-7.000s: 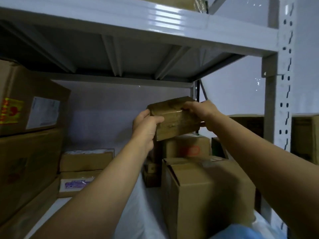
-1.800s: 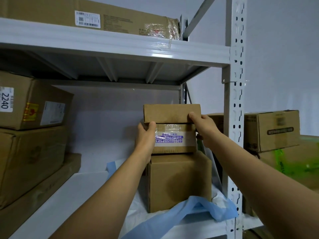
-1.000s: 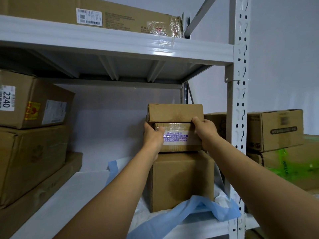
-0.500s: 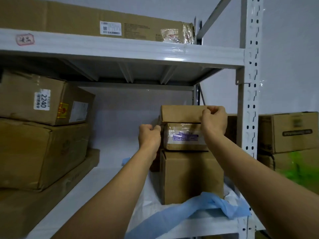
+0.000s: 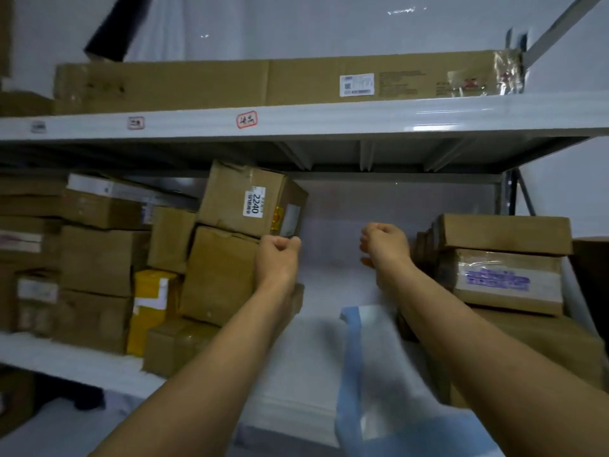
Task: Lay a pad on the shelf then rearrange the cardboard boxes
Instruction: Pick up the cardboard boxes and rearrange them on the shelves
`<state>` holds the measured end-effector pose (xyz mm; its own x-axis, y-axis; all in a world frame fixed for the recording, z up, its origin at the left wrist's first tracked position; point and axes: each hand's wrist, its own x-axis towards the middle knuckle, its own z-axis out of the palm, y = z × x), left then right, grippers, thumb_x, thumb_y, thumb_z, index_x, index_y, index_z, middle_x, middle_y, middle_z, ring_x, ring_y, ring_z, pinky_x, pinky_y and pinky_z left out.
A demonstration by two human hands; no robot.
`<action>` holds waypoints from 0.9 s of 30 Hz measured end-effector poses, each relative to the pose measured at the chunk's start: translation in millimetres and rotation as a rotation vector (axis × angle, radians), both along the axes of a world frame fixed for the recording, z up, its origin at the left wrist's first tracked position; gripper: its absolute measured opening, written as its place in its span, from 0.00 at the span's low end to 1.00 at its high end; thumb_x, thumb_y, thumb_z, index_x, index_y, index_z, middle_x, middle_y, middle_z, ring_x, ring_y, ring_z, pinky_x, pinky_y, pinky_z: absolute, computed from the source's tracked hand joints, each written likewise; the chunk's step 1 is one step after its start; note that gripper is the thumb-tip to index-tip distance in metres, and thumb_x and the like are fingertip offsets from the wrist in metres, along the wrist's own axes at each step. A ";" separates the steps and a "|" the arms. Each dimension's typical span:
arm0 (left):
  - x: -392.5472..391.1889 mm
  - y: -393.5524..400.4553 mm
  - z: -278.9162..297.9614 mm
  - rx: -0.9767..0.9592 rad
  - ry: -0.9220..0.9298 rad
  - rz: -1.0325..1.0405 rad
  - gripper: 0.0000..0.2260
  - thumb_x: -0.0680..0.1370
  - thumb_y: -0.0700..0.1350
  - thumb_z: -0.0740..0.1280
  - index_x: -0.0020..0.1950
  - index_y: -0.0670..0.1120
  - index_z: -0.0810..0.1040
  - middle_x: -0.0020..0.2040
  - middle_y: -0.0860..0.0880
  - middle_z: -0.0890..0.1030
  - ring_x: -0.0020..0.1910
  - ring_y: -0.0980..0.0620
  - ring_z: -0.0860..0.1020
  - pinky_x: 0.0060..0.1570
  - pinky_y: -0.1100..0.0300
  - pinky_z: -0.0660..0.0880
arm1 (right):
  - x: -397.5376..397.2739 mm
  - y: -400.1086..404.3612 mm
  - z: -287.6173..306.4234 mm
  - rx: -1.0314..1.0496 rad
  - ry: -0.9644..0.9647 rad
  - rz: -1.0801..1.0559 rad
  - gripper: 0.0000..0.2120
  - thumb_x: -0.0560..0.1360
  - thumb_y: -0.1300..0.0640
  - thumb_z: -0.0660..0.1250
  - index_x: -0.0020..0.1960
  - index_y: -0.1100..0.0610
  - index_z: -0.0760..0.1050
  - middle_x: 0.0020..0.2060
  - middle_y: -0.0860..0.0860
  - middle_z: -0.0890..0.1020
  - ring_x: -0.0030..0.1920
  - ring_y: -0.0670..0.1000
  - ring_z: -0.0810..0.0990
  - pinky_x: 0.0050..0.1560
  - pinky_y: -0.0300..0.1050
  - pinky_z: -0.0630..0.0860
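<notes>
A white pad with a blue edge (image 5: pixel 349 351) lies on the shelf board between two groups of cardboard boxes. On the right stands a stack: a plain flat box (image 5: pixel 504 234) on top, a box with a purple-printed label (image 5: pixel 504 282) under it, and a large box (image 5: pixel 543 344) at the bottom. My right hand (image 5: pixel 384 245) hangs in the gap left of that stack, fingers curled into a fist, holding nothing. My left hand (image 5: pixel 278 255), also a fist, is right by the lower corner of the tilted box labelled 2240 (image 5: pixel 244 199). I cannot tell if it touches that box.
Several more boxes crowd the left of the shelf, including a large one (image 5: pixel 220 272) under the 2240 box and a yellow one (image 5: pixel 148 305). The upper shelf beam (image 5: pixel 329 122) carries a long flat carton (image 5: pixel 263 80). The white back wall (image 5: pixel 395 206) shows between the groups.
My view has swung left. My right hand has let go of the top box of the right stack, and both hands have moved left into the gap, the left one reaching the 2240 box.
</notes>
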<state>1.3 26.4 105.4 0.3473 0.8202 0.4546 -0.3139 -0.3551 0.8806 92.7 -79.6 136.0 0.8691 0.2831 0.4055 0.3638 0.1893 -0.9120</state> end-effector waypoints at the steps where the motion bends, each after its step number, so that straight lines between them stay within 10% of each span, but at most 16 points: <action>1: -6.9 11.4 2.2 0.012 0.005 0.029 0.06 0.79 0.44 0.64 0.43 0.47 0.71 0.42 0.49 0.75 0.45 0.48 0.73 0.48 0.56 0.71 | -7.2 9.4 -0.8 -0.019 0.007 0.037 0.08 0.79 0.60 0.58 0.45 0.57 0.75 0.36 0.56 0.74 0.39 0.54 0.74 0.43 0.47 0.73; 5: -28.5 60.8 15.6 0.064 0.043 0.154 0.12 0.79 0.43 0.62 0.62 0.43 0.73 0.59 0.45 0.76 0.59 0.46 0.74 0.62 0.52 0.71 | -31.2 50.7 -0.5 -0.134 0.005 0.117 0.19 0.81 0.54 0.56 0.68 0.61 0.68 0.61 0.65 0.75 0.64 0.64 0.72 0.63 0.56 0.73; 15: -35.3 169.5 52.9 0.374 0.238 0.258 0.28 0.80 0.44 0.63 0.77 0.41 0.56 0.76 0.42 0.60 0.74 0.43 0.62 0.71 0.51 0.61 | -50.4 143.6 17.1 -0.215 0.056 0.035 0.27 0.81 0.45 0.51 0.76 0.57 0.56 0.73 0.57 0.63 0.71 0.59 0.63 0.68 0.55 0.63; 22: -19.9 203.1 71.6 0.430 0.399 0.213 0.22 0.78 0.51 0.63 0.67 0.39 0.69 0.66 0.39 0.73 0.65 0.39 0.71 0.64 0.46 0.69 | -60.0 158.4 19.6 -0.170 0.019 0.054 0.22 0.83 0.48 0.48 0.69 0.58 0.67 0.68 0.56 0.71 0.67 0.54 0.68 0.57 0.43 0.62; 27: -27.1 194.2 66.4 0.439 0.329 0.178 0.20 0.77 0.47 0.66 0.66 0.42 0.68 0.64 0.41 0.75 0.63 0.40 0.73 0.63 0.48 0.70 | -65.0 160.2 19.4 -0.080 -0.002 0.092 0.16 0.82 0.48 0.48 0.53 0.51 0.73 0.45 0.48 0.76 0.41 0.42 0.72 0.54 0.42 0.63</action>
